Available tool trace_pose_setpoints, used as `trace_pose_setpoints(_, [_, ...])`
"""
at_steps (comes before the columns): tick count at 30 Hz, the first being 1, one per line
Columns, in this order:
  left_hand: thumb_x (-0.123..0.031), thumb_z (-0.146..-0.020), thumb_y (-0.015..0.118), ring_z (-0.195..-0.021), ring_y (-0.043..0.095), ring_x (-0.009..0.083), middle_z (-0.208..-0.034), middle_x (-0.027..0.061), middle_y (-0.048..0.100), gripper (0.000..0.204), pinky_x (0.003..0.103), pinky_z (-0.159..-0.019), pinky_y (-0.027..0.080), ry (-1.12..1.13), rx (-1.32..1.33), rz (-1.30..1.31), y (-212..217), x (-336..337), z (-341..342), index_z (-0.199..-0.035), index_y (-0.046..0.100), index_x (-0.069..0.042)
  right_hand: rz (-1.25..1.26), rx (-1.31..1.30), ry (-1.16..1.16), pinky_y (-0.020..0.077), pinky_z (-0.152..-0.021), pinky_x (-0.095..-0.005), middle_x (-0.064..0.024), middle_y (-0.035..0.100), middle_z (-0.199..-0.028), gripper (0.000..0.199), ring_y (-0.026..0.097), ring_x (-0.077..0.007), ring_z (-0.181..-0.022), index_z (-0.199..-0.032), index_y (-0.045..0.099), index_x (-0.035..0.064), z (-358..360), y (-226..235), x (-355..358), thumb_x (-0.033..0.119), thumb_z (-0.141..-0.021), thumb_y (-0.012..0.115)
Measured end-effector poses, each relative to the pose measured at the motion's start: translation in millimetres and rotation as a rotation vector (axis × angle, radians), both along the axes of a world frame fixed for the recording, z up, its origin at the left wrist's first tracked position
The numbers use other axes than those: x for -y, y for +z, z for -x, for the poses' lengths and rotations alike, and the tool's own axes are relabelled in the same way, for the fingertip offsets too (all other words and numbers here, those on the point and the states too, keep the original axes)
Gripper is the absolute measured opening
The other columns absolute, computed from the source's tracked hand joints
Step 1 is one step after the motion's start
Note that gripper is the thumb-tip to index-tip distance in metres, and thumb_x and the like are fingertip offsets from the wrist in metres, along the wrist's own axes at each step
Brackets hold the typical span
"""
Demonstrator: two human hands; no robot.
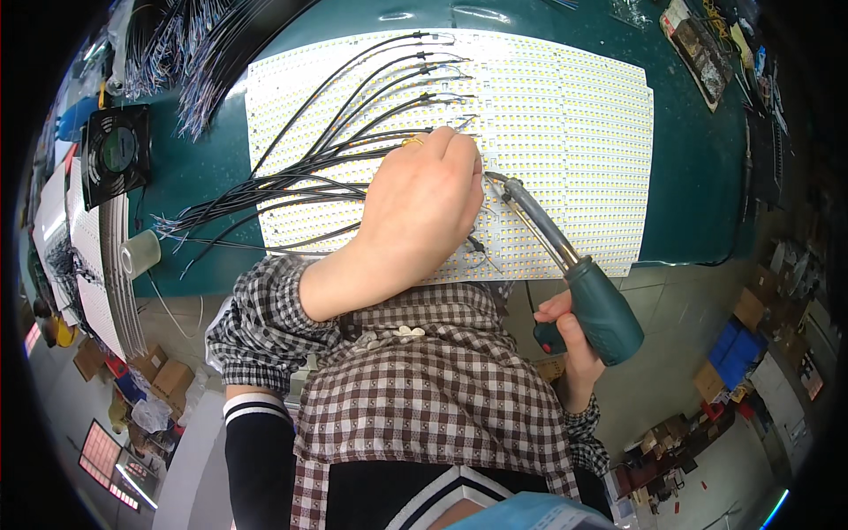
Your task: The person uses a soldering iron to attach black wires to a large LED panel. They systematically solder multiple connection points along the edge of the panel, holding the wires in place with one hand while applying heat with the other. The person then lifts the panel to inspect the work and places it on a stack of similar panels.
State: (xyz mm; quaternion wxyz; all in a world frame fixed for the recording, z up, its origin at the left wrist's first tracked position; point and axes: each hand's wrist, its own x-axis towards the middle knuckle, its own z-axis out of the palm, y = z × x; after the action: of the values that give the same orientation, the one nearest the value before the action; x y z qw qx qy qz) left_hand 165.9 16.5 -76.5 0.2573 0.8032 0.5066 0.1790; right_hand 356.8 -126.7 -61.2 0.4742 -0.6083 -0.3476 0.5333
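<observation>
My right hand [570,340] is wrapped round the dark green handle of a soldering gun [603,309]. Its metal tip reaches up and left to the white LED panels [574,132], right beside the fingers of my left hand [424,194]. That hand is closed in a pinch over the middle of the panels, on a black cable that runs in under it; the pinched end is hidden. Several other black cables [291,177] fan across the panels' left half. Along the middle seam, the upper ones end in thin bare-tipped wires.
The panels lie on a green table [698,194]. A black fan [117,150], a white roll [141,253] and stacked panels [110,291] stand at the left. A bundle of cables [199,62] lies at the far left, a worn tray [696,49] at the far right. Boxes [172,380] stand on the floor.
</observation>
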Motion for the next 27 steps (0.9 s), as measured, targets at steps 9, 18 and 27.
trace_pose_setpoints(9, [-0.004, -0.076, 0.058, -0.072, 0.055, 0.0306, -0.078, 0.0116, 0.054, 0.008, 0.040, -0.062, 0.043, -0.009, -0.009, 0.008, 1.5, -0.1, 1.2, -0.081, 0.052, -0.003, 0.038, -0.023, -0.012, 0.0392, -0.045, -0.0202, -0.0085, 0.063, -0.079, 0.007, 0.053, -0.0073, -0.056, -0.084, 0.060, -0.0025, -0.4, -0.2, 1.0, -0.005, -0.078, 0.064])
trace_pose_setpoints(18, [-0.005, -0.076, 0.058, -0.073, 0.055, 0.0306, -0.079, 0.0116, 0.055, 0.009, 0.039, -0.062, 0.044, -0.016, -0.016, 0.003, 1.5, -0.1, 1.8, -0.082, 0.052, -0.003, -0.024, -0.110, -0.026, 0.0525, -0.068, -0.0322, -0.0139, 0.061, -0.085, 0.009, 0.060, -0.0192, -0.074, -0.088, 0.059, -0.0044, -3.7, 2.6, 1.4, 0.001, -0.082, 0.061])
trace_pose_setpoints(27, [-0.004, -0.076, 0.059, -0.073, 0.055, 0.0310, -0.079, 0.0120, 0.055, 0.009, 0.039, -0.063, 0.044, -0.010, -0.010, 0.023, 3.9, 0.1, 2.2, -0.082, 0.052, -0.003, -0.013, -0.056, -0.016, 0.0516, -0.068, -0.0323, -0.0139, 0.060, -0.083, 0.034, 0.061, -0.0204, -0.072, -0.105, 0.050, -0.0106, -3.8, 1.2, 2.2, 0.015, -0.084, 0.060])
